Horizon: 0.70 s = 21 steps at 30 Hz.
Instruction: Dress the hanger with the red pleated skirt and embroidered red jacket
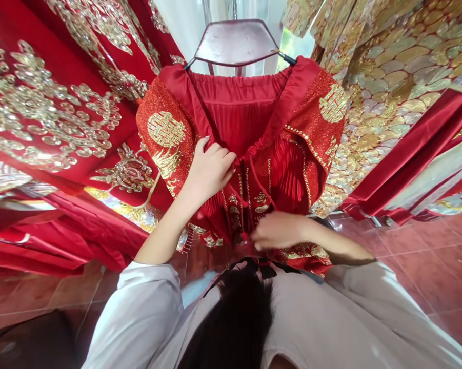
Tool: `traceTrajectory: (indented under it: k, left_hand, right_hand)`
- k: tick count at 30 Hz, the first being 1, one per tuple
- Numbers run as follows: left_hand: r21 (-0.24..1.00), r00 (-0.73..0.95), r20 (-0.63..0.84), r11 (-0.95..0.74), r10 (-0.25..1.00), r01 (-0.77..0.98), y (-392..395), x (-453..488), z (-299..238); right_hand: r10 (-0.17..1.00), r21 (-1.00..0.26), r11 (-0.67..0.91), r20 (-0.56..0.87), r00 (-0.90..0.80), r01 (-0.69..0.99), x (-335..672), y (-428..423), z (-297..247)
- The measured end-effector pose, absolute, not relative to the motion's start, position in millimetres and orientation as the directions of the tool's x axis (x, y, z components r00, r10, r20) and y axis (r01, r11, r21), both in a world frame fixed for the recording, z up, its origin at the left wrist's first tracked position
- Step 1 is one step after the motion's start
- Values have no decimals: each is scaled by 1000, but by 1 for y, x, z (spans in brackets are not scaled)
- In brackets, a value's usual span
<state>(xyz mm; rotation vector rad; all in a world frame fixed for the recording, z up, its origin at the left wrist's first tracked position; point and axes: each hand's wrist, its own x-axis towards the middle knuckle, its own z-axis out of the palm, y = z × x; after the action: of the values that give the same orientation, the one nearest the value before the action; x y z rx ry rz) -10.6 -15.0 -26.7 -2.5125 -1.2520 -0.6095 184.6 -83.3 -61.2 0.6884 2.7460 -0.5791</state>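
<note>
A red embroidered jacket with gold round emblems on its shoulders hangs from a dark hanger in front of me. Its gathered neckline is open, and thin red cords hang down the beaded front. My left hand is closed on the neckline edge at the left side, fingers curled over the fabric and thumb raised along it. Lower down, at the right of the front opening, is my right hand, bent inward and blurred by motion. Whether its fingertips grip the fabric or a cord cannot be made out.
Red cloth with silver beaded flowers hangs at the left. A gold scale-patterned garment hangs at the right, beside red velvet fabric. Below is a reddish tiled floor. A dark object sits at the lower left.
</note>
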Motion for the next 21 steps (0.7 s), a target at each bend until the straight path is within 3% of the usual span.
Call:
traceTrajectory:
  k: [3,6,12,18,21]
  left_hand:
    - [-72,564,463,-605,684,793,-19,-12,-24]
    - [-92,593,426,-619,684,780,-25,-10,-20]
    - [-35,593,298,-612,748,790,-33,-11,-7]
    - [-39,649,243,-662,721,749,-33,-15,0]
    - [-62,652,288,-666,701,743,-37,-15,2]
  right_hand:
    - [757,-484,609,119,-642,628,170,-46,-73]
    - [871,-657,491,353,-343,573,155,-25,-78]
    - [897,-744,416,431,-100,523,147,-26,-84]
    - [877,-798,476,460,-137,370,154,-25,-85]
    - [888,-751,459,406,-217,475,156,-28,-91]
